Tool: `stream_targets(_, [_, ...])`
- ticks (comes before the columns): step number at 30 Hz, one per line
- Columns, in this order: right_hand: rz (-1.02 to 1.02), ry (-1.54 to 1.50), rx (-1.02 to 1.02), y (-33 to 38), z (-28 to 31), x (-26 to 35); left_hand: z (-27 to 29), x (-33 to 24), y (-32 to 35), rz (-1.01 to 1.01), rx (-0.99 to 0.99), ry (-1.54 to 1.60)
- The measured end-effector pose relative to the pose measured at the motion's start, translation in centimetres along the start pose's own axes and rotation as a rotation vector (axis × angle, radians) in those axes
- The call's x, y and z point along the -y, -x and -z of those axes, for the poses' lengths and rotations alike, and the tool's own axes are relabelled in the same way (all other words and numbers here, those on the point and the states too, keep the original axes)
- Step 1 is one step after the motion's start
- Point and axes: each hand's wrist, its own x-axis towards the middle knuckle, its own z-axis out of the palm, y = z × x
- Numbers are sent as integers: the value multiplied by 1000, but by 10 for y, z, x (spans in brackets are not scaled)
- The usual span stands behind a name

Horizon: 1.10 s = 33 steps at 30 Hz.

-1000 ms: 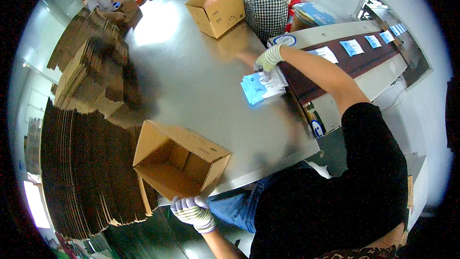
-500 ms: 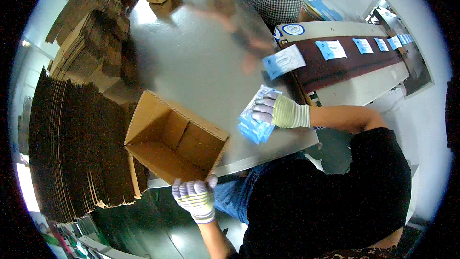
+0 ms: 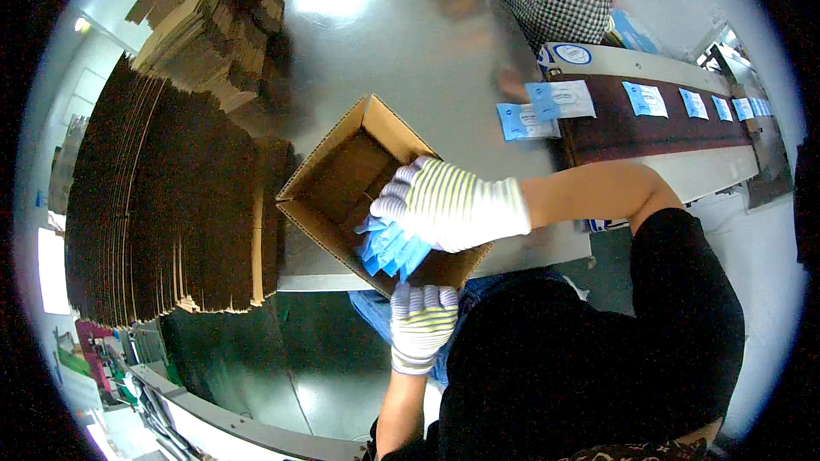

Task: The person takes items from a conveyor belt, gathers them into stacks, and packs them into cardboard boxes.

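An open cardboard box (image 3: 329, 152) stands tilted toward me at the near edge of the metal table. My right hand (image 3: 448, 205), in a striped glove, reaches over the box's right wall and is closed on several blue-and-white packets (image 3: 391, 248) inside it. The glove hides part of the packets. My left hand (image 3: 424, 324), gloved the same way, grips the near wall of the box, its fingers bent over the rim. Two more packets (image 3: 559, 100) overlap at the end of the conveyor belt, to the right of the box.
A dark conveyor belt (image 3: 611, 138) carries a row of packets in from the right. Flattened cardboard stacks (image 3: 171, 196) stand along the left of the metal table (image 3: 384, 43). A person in a checked garment (image 3: 555, 8) stands beyond the belt.
My right hand has carried the packets left, from over the table into the box. The box has shifted right in view with my left hand on it. Another packet has reached the belt's end.
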Motion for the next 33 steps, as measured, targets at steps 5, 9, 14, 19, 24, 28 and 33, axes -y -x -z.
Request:
stream_targets(5, [186,320,506,18,-74,1,-3,-16,-6,-33,39,-7])
stream_targets(9, [215,116,252,29,-49,-7,-13,-16,-7,-5,-9,44])
stream_targets(14, [149,-330,-281,-1,-29,9,-23,45,1,122,-81,-67])
stream_targets(19, [52,-508,-423,47,6,7,-2,27,-1,133,-172,-43])
stream_targets(24, [-123,-573,-513,66,29,-6,16,20,-7,165,-114,56])
stream_targets(28, [-255,-500,-470,86,17,-30,14,22,-11,222,-126,68])
stream_targets(33, [-470,-436,-201,96,-1,-96,19,30,-16,248,-133,37])
